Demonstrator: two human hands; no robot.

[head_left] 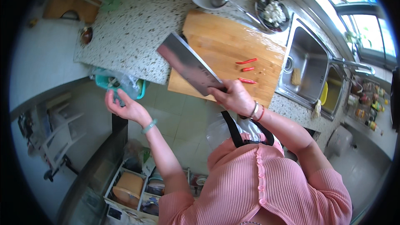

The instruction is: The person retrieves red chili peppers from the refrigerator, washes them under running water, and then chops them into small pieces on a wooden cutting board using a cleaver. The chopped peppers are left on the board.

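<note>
The cleaver slants up and left from the right hand, which grips its handle beside the cutting board's red chilies. The left hand, fingers parted, is near a teal bin.

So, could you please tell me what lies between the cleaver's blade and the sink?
The head view shows the wooden cutting board between the cleaver's blade and the sink, with three red chilli pieces lying on it.
</note>
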